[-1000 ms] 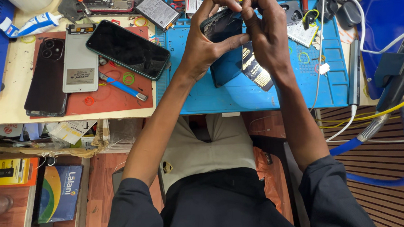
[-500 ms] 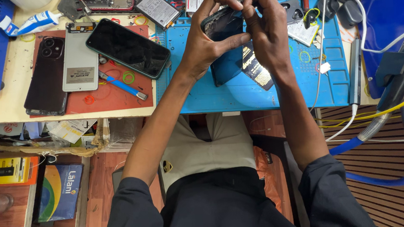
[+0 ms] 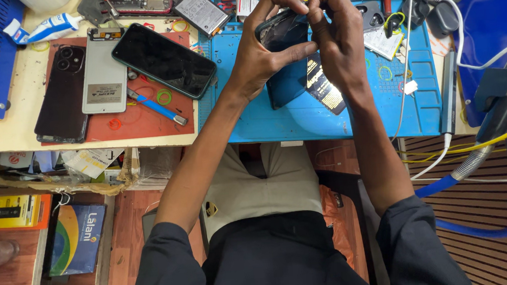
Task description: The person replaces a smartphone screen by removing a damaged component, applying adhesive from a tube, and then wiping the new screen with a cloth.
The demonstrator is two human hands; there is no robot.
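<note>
Much of the dark phone (image 3: 283,33) is being covered by both hands, so only its upper face and left edge are being shown; what is being worked at its top edge cannot be made out. The fingertips of the right hand (image 3: 337,39) are being hidden behind one another where they meet the phone.

The phone is being held above the blue mat (image 3: 324,116) on the bench (image 3: 0,135), tilted upward. The grip of the left hand (image 3: 264,54) is being closed around the phone's lower body, with the thumb laid across beneath it and the fingers arched over the top. The grip of the right hand is being pinched together at the phone's upper right corner.

Just below the grips, a dark flat part (image 3: 324,85) is being partly concealed by the right wrist. Well to the left of the grips, a black phone (image 3: 164,60) and a blue-handled tool (image 3: 157,106) are being left lying on the red mat (image 3: 137,121).
</note>
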